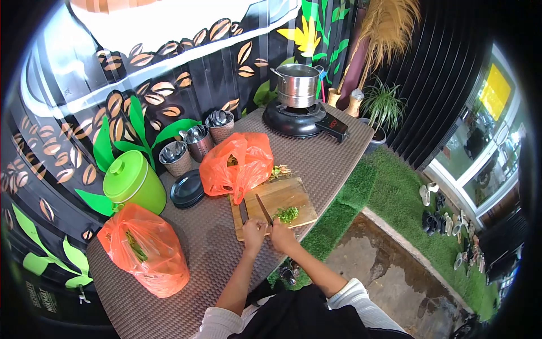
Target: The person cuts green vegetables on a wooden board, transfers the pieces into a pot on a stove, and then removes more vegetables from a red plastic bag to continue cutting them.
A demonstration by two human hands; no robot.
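My right hand (282,236) is wrapped around the handle of a knife (263,208), its dark blade pointing away from me over the wooden cutting board (302,196). Beside it, my left hand (254,230) is closed at the board's near edge, fingertips pinched together close to the knife; I cannot tell what is in them. A small heap of chopped green herbs (286,214) lies on the board to the right of the blade. Left of the knife, a narrow dark strip (244,212) runs along the board. Cut stems with roots (279,172) lie behind the board.
An orange plastic bag (237,164) sits against the board's far left side; another orange bag (148,251) stands at left. Dark plates (187,189), cutlery cups (199,142) and a green lidded container (134,183) line the wall. A steel pot (297,85) rests on a portable stove (296,120).
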